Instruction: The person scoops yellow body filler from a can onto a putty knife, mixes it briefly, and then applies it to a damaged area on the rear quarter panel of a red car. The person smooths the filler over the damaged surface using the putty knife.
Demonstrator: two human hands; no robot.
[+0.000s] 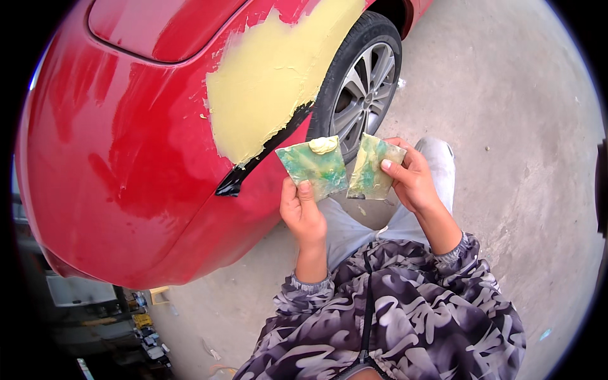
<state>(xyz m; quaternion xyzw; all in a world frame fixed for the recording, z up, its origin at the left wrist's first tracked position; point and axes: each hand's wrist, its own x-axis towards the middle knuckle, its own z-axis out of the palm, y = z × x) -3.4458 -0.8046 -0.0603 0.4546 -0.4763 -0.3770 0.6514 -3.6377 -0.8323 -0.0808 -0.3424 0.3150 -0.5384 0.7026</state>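
My left hand (303, 214) grips a flat green, putty-smeared spreader (311, 170) by its lower edge, thumb on top. A lump of pale yellow filler (323, 145) sits on that spreader's upper edge. Close beside it, my right hand (415, 178) pinches a second smeared spreader (373, 170) between thumb and fingers at its right side. A narrow gap separates the two spreaders. Beyond them is a red car (152, 164), its panel coated with a wide, ragged patch of yellow filler (266, 79). A black strip (229, 185) edges the patch near the wheel.
The car's wheel (362, 85), with a black tyre and silver spokes, stands just past my hands. Grey concrete floor (519, 145) spreads to the right. At the lower left, several small items (149, 335) lie near a pale board (79, 290).
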